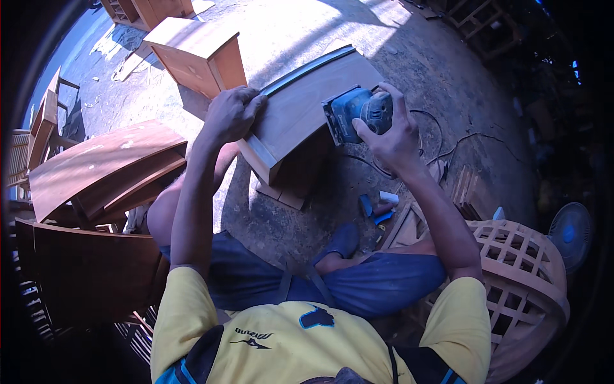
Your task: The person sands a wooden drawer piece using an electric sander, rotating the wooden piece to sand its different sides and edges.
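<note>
In front of me stands a wooden furniture piece (307, 96) with a flat, pale brown panel on top and a darker strip along its far edge. My left hand (235, 114) rests at the panel's left corner, fingers curled over the edge and gripping it. A blue electric sander (355, 115) is in my right hand (393, 131), with thumb and fingers wrapped round its body. The sander is tilted at the panel's right side, its flat pad facing left; whether the pad touches the wood I cannot tell. A dark cord (441, 150) lies on the floor beside it.
A wooden cabinet (192, 48) stands beyond my left hand. Curved brown wooden panels (102, 163) are stacked at the left. At the lower right are a latticed wooden frame (511, 256) and a fan (570, 232). Small blue and white items (380, 206) lie near my foot.
</note>
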Demonstrator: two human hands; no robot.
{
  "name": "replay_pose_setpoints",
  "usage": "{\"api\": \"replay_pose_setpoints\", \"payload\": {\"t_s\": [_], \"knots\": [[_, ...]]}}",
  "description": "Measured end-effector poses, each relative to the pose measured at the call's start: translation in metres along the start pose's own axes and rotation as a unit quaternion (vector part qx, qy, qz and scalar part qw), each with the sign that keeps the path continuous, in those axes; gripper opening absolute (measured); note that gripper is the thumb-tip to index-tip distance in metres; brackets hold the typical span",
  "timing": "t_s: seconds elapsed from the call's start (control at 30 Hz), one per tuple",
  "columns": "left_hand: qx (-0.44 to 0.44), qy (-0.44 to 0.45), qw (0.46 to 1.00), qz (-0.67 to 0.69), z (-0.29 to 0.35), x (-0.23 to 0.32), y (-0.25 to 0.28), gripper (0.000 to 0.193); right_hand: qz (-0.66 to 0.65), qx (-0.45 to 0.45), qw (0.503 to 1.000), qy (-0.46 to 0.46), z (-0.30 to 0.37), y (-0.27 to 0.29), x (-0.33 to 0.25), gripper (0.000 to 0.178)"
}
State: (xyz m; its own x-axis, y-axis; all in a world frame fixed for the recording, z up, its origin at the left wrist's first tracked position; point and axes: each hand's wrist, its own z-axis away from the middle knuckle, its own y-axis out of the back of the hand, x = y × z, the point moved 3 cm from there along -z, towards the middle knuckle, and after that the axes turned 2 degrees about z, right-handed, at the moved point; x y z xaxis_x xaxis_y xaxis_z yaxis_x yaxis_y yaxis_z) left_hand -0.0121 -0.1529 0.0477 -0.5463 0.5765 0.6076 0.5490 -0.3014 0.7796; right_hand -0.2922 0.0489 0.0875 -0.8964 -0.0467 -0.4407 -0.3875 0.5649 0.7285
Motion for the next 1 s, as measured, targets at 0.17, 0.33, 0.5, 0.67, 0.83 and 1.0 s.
{"api": "replay_pose_setpoints", "payload": {"t_s": [0.17,0.33,0.5,0.67,0.83,1.0], "knots": [[0.021,0.006,1.000,0.009,0.005,-0.008,-0.004,0.037,-0.054,-0.112,0.989,0.078,0.030,-0.012,-0.080,0.085],[0.031,-0.006,0.999,-0.003,0.005,0.000,-0.006,0.038,0.044,-0.096,0.990,-0.096,-0.030,0.009,-0.012,0.084],[0.016,0.043,0.998,0.050,0.006,0.001,-0.010,0.049,0.153,-0.195,0.955,-0.160,-0.093,0.008,-0.012,0.084],[0.042,0.036,0.998,0.034,0.013,0.008,-0.005,0.061,0.110,-0.208,0.972,-0.011,-0.081,-0.037,-0.096,0.088],[0.048,0.029,0.997,0.044,0.006,-0.008,-0.005,0.068,0.119,-0.226,0.967,-0.025,-0.102,-0.038,-0.077,0.088],[0.045,0.023,0.997,0.059,0.003,0.006,-0.008,0.069,0.174,-0.205,0.951,-0.153,-0.137,-0.006,0.004,0.087]]}}
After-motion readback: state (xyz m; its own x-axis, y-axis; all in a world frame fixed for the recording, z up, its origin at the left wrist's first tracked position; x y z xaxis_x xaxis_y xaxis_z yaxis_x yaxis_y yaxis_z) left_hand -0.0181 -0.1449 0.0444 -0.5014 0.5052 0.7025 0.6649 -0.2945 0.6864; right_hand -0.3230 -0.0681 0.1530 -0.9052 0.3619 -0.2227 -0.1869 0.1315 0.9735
